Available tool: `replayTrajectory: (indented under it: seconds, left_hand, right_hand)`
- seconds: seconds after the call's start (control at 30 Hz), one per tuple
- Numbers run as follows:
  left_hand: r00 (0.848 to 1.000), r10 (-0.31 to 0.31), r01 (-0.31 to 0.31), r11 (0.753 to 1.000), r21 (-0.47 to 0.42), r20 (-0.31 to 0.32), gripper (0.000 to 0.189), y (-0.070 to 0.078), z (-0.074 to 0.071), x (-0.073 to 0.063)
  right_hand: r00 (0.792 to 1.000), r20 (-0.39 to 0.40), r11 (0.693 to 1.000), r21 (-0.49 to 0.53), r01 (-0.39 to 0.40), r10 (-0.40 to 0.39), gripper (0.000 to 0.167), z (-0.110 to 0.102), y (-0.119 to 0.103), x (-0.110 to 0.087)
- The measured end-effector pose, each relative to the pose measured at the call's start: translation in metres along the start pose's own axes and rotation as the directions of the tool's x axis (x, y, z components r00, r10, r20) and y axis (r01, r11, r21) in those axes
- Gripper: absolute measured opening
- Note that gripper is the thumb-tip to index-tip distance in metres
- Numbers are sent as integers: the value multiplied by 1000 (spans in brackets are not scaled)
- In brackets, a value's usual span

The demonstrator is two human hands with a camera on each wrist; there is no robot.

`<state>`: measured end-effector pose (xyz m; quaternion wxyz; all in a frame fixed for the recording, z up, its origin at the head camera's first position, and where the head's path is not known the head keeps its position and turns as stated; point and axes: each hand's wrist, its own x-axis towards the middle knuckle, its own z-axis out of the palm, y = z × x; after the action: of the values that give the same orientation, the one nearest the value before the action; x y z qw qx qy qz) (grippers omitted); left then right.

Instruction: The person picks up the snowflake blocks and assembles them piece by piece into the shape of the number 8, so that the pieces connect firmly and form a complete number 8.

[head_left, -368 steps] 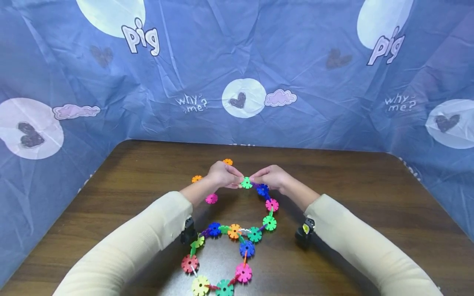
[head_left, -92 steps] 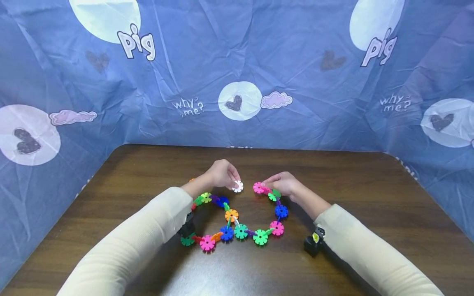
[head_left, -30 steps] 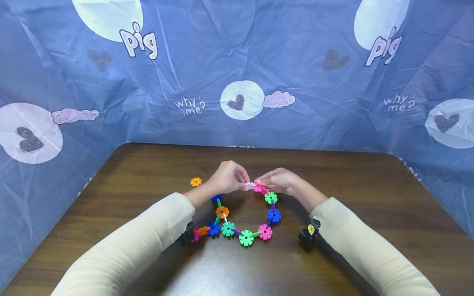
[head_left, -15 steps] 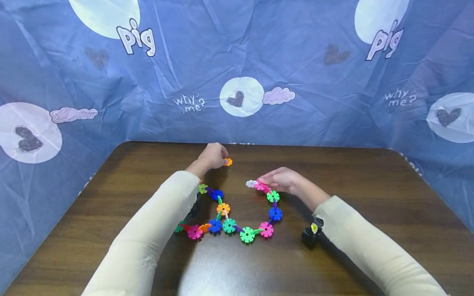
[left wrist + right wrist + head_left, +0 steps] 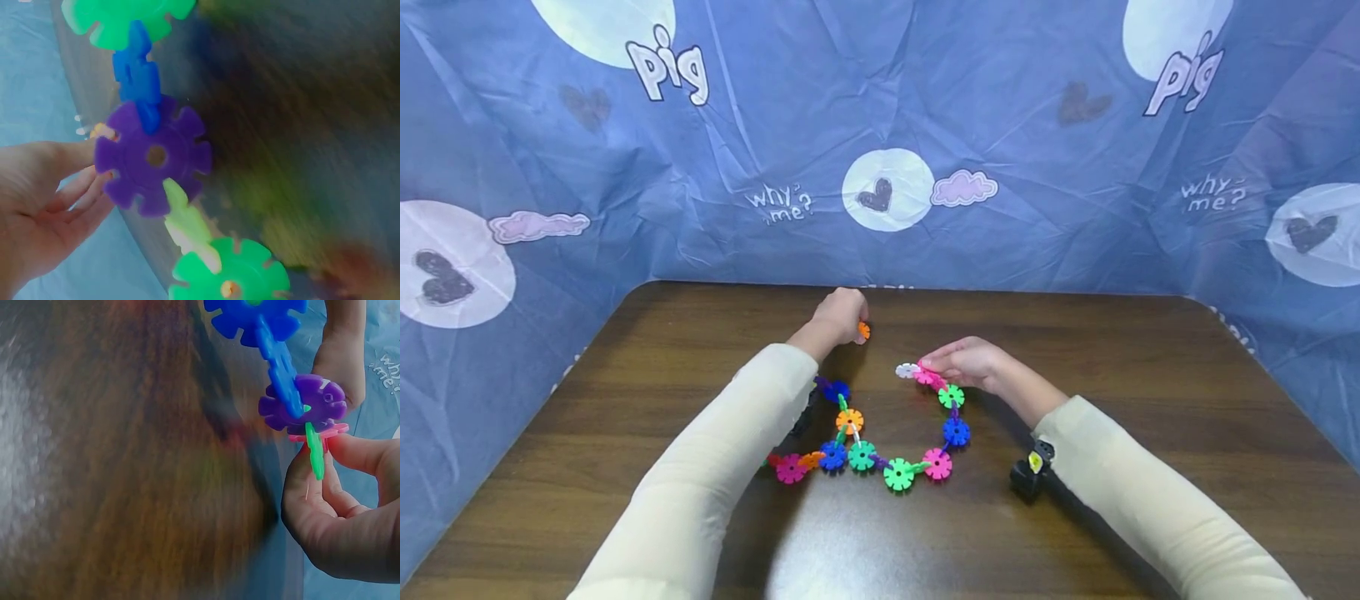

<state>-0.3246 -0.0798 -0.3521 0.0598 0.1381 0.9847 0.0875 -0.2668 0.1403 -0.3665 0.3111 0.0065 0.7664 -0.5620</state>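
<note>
In the head view, my left hand [image 5: 841,315] reaches to the back of the table and pinches a loose orange snowflake disc [image 5: 864,332], partly covered by the fingers. In the left wrist view, a purple disc [image 5: 140,156] of the chain hides the left fingertips. My right hand [image 5: 973,365] pinches a pink disc [image 5: 925,376] at the end of the linked chain; a white disc [image 5: 907,371] is slotted onto it and sticks out to the left. From there the chain runs through a green disc [image 5: 951,396] and a blue disc [image 5: 957,432].
The chain curves along the table past a light green disc [image 5: 898,474] and a teal disc [image 5: 862,456] to an orange disc [image 5: 849,421], where a second loop goes left under the left sleeve [image 5: 700,475]. A blue printed cloth [image 5: 1037,233] stands behind the wooden table [image 5: 1075,333].
My left hand has let go of the white disc, moved to the back and taken hold of the orange disc. The right hand keeps its grip on the pink disc, almost still.
</note>
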Motion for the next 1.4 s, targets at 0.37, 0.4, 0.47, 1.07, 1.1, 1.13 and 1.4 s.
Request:
replayTrajectory:
  seconds: [0.37, 0.4, 0.47, 1.07, 1.1, 1.13, 1.4]
  left_hand:
    - [997, 4, -31, 926, -376, -72, 10, -8, -6, -31]
    - [999, -5, -18, 902, -431, -51, 11, -7, -7, -34]
    - [1000, -23, 25, 842, -538, 11, 11, -5, -7, -42]
    - [962, -77, 259, 571, -779, 263, 15, 16, 0, -68]
    - [961, -80, 262, 563, -784, 263, 16, 17, 1, -67]
    - [961, -83, 263, 555, -789, 262, 16, 18, 1, -67]
    - [959, -137, 284, 512, -810, 250, 16, 27, 4, -68]
  right_hand:
    - [999, -32, 1000, -23, 4, -4, 40, 7, -5, -2]
    - [999, -38, 1000, -22, 2, -3, 40, 7, -5, -2]
    - [999, -51, 1000, -27, -2, 0, 40, 6, -3, -1]
    - [997, -78, 999, -40, 7, -10, 38, 7, -2, -1]
    - [997, -81, 999, -45, 6, -9, 38, 8, -2, -1]
    - [996, -85, 999, -50, 5, -10, 38, 8, -2, -1]
    - [989, -145, 1000, -23, -1, -2, 35, 13, -3, -1]
